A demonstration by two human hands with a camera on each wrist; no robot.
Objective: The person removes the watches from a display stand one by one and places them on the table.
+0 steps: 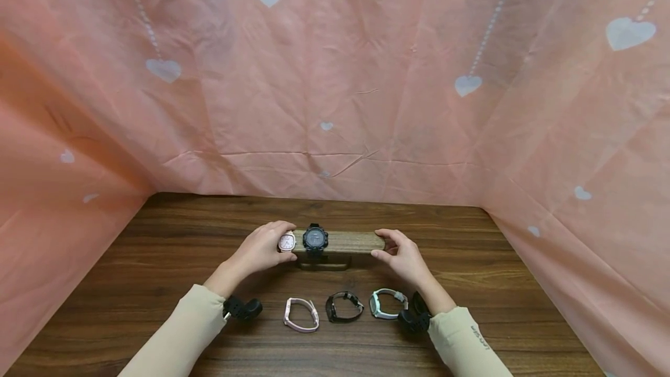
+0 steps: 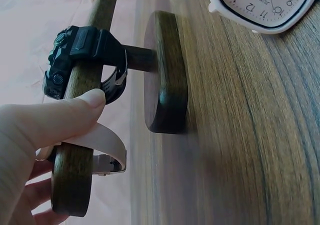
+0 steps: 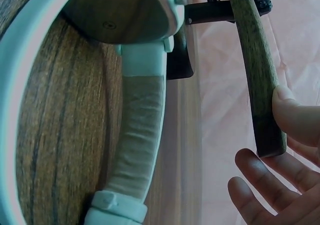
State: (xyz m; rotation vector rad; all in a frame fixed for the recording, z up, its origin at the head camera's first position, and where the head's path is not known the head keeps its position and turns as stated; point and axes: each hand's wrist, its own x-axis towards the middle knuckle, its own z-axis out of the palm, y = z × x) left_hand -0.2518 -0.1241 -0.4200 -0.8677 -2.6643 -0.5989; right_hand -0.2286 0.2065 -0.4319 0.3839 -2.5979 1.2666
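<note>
A wooden watch stand (image 1: 356,241) has a long bar on a post and base. My left hand (image 1: 256,248) holds a pale watch with a squarish face (image 1: 287,242) at the bar's left end. In the left wrist view its thumb lies across the pale strap (image 2: 102,140), with the other fingers behind the bar. Just right of it, a chunky black watch (image 1: 315,238) sits around the bar, its strap buckled underneath. My right hand (image 1: 407,258) pinches the bar's right end; in the right wrist view two fingers (image 3: 250,167) are spread below the tip.
In front of the stand, three looped watches lie on the dark wood table (image 1: 199,231): a pale pink one (image 1: 287,310), a black one (image 1: 331,309) and a mint one (image 1: 374,305). Pink cloth with white hearts (image 1: 324,86) hangs behind and at both sides.
</note>
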